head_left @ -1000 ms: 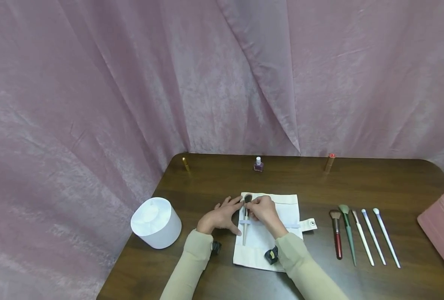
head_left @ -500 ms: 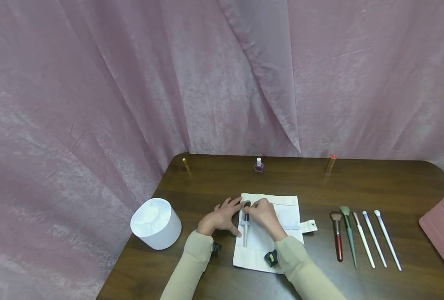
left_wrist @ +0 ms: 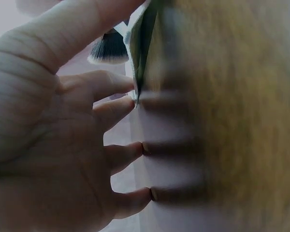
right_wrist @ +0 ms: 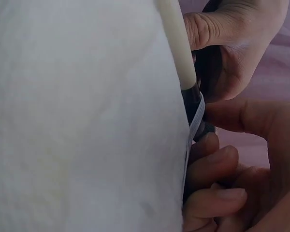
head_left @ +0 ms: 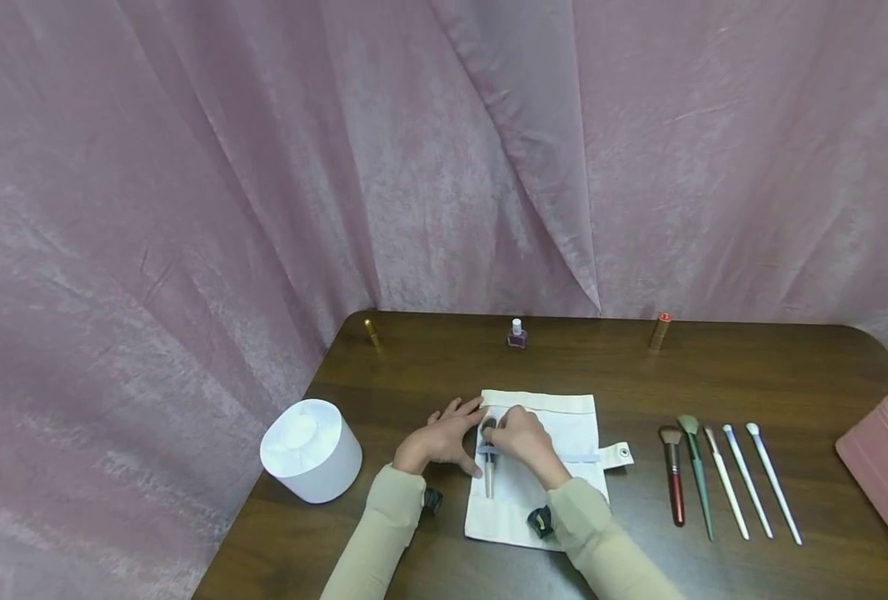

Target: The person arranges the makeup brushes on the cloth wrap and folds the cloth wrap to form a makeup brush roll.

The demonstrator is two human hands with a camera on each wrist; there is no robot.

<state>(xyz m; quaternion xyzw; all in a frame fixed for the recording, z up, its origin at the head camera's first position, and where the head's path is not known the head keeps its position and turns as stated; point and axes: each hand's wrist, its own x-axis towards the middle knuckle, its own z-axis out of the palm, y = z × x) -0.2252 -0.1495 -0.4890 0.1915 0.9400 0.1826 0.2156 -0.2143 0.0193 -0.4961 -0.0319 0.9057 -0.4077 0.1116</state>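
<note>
A white cloth brush roll (head_left: 541,517) lies open on the table, with a pale elastic band (right_wrist: 197,118) across it. At its left side a makeup brush (head_left: 490,482) runs under the band, pale handle (right_wrist: 178,43) toward the person. Its dark bristles (left_wrist: 108,50) show in the left wrist view. My right hand (head_left: 521,435) pinches the brush near the head, just beyond the band, other fingers curled. My left hand (head_left: 438,443) is spread at the roll's left edge, thumb on the cloth; its fingertips reach the roll's upper corner and the table.
Several makeup brushes (head_left: 697,479) lie in a row on the right. A white round container (head_left: 324,458) stands at the left edge, a pink case (head_left: 882,458) at the far right. Along the back stand a gold tube (head_left: 371,332), a nail polish bottle (head_left: 516,335) and a lipstick (head_left: 660,332).
My right hand and the brush have slid toward the person, so the brush head is nearer the elastic band. My left hand stays in place on the roll's edge.
</note>
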